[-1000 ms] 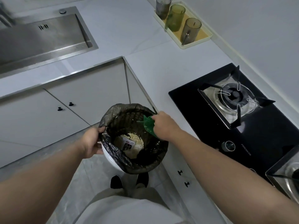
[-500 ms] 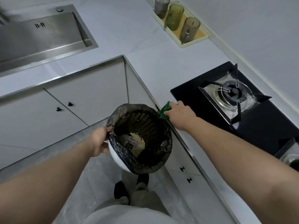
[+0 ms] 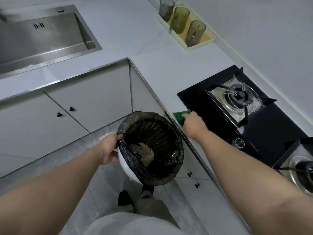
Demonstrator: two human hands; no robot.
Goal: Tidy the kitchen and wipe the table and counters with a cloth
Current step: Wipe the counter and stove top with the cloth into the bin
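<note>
Cloth (image 3: 179, 116) = green, lies on the white counter (image 3: 152, 39) right at its near edge, just left of the black hob (image 3: 199, 102), at the hob's near-left corner. R hand (image 3: 193, 123) sits on top of it, knuckles up, fingers curled onto the cloth and clamping it to the counter (fingertips mostly hidden behind the hand).

L hand (image 3: 109, 150) grips the bin (image 3: 126, 168) at its left rim, thumb hooked over the rim onto the black liner (image 3: 176, 160), fingers under on the white wall. Bin is off the floor, tilted w/ its mouth up toward the cam, just left of the counter edge and below the cloth. Inside at the bottom: pale crumbly scraps (image 3: 147, 150) and a bit of printed packaging, can't read it.

Far left: steel sink (image 3: 50, 31) set in the counter. Far right by the wall: cream tray (image 3: 209, 40) w/ 3 glasses in a row, grey (image 3: 166, 7), green (image 3: 181, 17), grey-brown (image 3: 195, 31). Hob has one burner (image 3: 238, 97) fully in view, a 2nd (image 3: 299, 170) cut off at the right edge. White cabinet doors (image 3: 50, 119) w/ small black knobs under the counter. Person's dark shoes (image 3: 124, 197) on the grey floor, near centre.
</note>
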